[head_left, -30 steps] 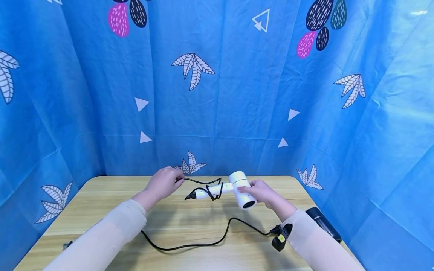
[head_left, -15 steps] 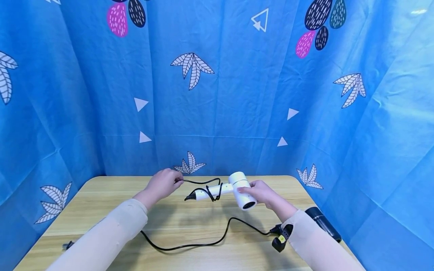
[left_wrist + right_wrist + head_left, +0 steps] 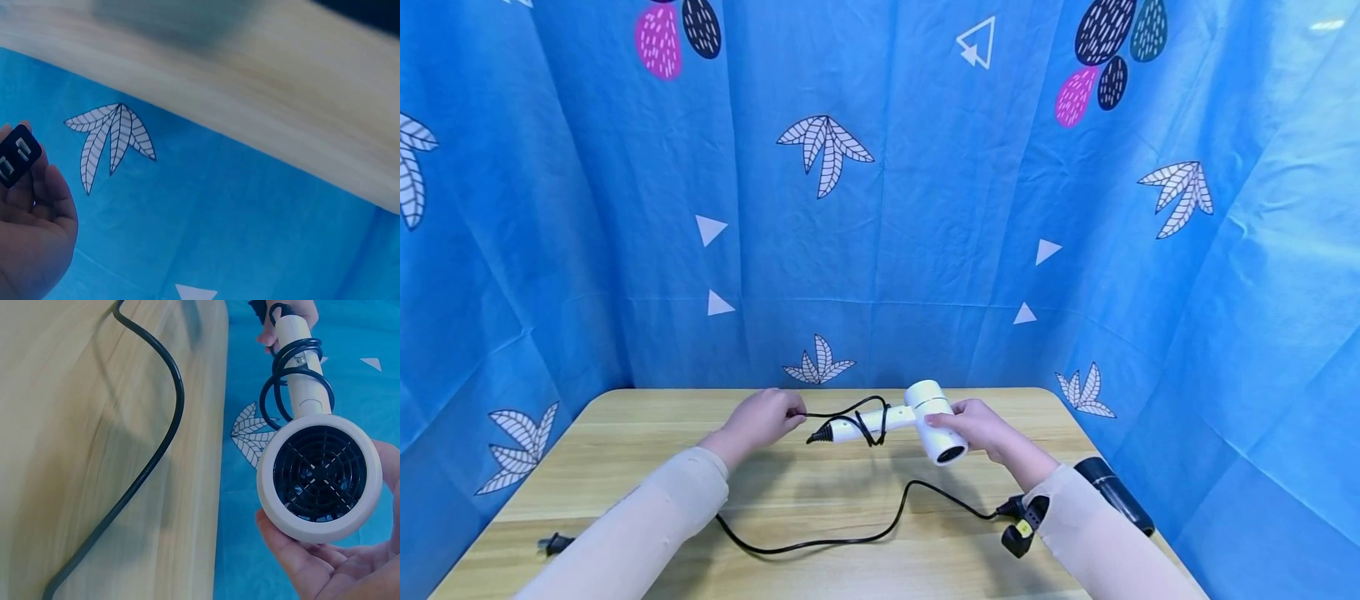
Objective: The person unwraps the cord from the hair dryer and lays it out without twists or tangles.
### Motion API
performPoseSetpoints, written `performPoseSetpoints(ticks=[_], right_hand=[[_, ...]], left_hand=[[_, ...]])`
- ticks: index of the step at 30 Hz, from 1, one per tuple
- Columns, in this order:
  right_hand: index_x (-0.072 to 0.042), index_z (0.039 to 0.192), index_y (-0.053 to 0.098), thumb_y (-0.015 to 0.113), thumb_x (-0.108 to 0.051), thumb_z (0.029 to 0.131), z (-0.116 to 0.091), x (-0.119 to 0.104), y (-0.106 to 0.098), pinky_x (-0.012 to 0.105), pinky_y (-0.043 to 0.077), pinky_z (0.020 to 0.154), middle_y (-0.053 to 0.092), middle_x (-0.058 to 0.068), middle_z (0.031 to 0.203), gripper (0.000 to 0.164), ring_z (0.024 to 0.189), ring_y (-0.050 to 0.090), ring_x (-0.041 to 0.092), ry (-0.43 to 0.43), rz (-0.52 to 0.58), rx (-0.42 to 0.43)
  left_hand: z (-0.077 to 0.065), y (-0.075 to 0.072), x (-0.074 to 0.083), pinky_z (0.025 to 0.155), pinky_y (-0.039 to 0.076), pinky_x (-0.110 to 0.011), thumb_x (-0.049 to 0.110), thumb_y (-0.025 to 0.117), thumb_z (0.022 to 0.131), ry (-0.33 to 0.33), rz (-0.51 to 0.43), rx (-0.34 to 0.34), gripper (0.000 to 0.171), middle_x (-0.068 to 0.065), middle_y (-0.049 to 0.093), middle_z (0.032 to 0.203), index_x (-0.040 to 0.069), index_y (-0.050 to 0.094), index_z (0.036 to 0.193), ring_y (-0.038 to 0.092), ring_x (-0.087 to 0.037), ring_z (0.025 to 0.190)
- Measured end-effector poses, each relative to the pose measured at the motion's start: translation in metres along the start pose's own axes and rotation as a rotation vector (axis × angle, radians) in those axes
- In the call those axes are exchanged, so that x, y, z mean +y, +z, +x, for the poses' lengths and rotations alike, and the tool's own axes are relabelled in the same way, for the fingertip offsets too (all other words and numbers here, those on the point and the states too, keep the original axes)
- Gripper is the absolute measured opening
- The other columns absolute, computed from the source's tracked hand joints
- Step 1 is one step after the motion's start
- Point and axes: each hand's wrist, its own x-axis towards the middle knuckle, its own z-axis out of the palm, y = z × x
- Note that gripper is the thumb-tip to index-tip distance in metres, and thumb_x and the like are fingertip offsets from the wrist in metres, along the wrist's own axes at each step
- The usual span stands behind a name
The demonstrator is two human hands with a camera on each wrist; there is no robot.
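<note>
My right hand (image 3: 975, 423) grips a white hair dryer (image 3: 932, 425) by its barrel, above the table. The dryer's handle points left. In the right wrist view its round black grille (image 3: 320, 474) faces the camera, with my fingers around the barrel. Black cord (image 3: 299, 356) is wound in loops about the handle. My left hand (image 3: 765, 417) pinches the cord's end, just left of the handle's tip. In the left wrist view, that hand (image 3: 34, 231) holds a black plug (image 3: 20, 155) with two metal prongs showing.
Another black cord (image 3: 820, 546) lies curved on the wooden table (image 3: 820, 500). At its right end sit black sockets (image 3: 1018, 529), partly behind my right sleeve. A two-prong plug (image 3: 555, 543) lies at left. A black cylinder (image 3: 1116, 496) stands near the right edge. Blue curtain (image 3: 880, 208) surrounds.
My left hand has lowered slightly, and the cord between it and the handle now bends more. The right hand and hair dryer have hardly moved.
</note>
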Motion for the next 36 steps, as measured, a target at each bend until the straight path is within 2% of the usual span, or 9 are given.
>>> performPoseSetpoints(ticks=[7,13,20,27,36], right_hand=[[0.01,0.12,0.059,0.074,-0.036,0.09,-0.003,-0.001,-0.001,0.037,0.059,0.071,0.068,0.014,0.1,0.057,0.083,0.069,0.022,0.0,0.006,-0.006],[0.009,0.121,0.059,0.073,-0.036,0.09,-0.003,0.0,-0.002,0.038,0.059,0.072,0.068,0.014,0.101,0.057,0.083,0.069,0.022,-0.005,0.021,-0.012],[0.01,0.118,0.061,0.073,-0.034,0.09,-0.003,0.002,-0.002,0.038,0.059,0.071,0.069,0.014,0.098,0.053,0.081,0.069,0.022,-0.017,0.058,-0.023],[0.01,0.119,0.06,0.072,-0.034,0.091,-0.002,0.003,-0.003,0.038,0.059,0.071,0.069,0.015,0.098,0.054,0.081,0.069,0.022,-0.016,0.069,-0.008],[0.01,0.121,0.06,0.073,-0.036,0.09,-0.001,0.005,-0.003,0.038,0.059,0.072,0.068,0.015,0.1,0.057,0.083,0.069,0.022,0.0,0.046,0.017]], left_hand=[[-0.004,0.014,-0.001,0.078,0.055,-0.04,0.018,0.073,0.092,0.009,-0.034,-0.03,0.006,0.005,0.07,0.083,0.012,0.075,0.089,0.065,-0.015,0.078],[-0.011,0.024,0.0,0.075,0.053,-0.037,0.016,0.073,0.091,0.034,-0.043,-0.047,0.006,0.009,0.067,0.079,0.016,0.074,0.085,0.061,-0.01,0.074],[-0.02,0.031,0.005,0.063,0.046,-0.032,0.016,0.072,0.093,0.088,-0.071,-0.062,0.014,0.012,0.06,0.072,0.017,0.069,0.079,0.05,-0.007,0.064],[-0.027,0.034,0.008,0.074,0.052,-0.038,0.016,0.071,0.093,0.111,-0.068,-0.04,0.006,0.01,0.066,0.081,0.013,0.075,0.089,0.059,-0.009,0.077],[-0.033,0.033,0.009,0.076,0.053,-0.039,0.016,0.071,0.094,0.149,-0.045,-0.027,0.006,0.012,0.067,0.082,0.014,0.076,0.09,0.061,-0.01,0.079]])
